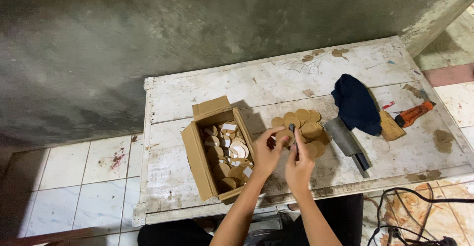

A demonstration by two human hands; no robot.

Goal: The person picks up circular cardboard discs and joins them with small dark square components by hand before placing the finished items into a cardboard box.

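My left hand (265, 153) pinches a round tan disc (285, 135) by its edge, just above the white table (316, 78). My right hand (299, 166) is closed around a small dark tool (292, 127) whose tip touches the disc. A pile of similar tan discs (305, 122) lies on the table right behind the hands. To the left stands an open cardboard box (197, 159) filled with several more discs, some with white faces.
A dark blue cloth (356, 104) lies right of the disc pile over a grey metal blade (346, 138). An orange-handled tool (414, 113) and a wooden piece (391, 126) rest further right. Black cables (419, 211) hang below the table's front edge. White floor tiles lie to the left.
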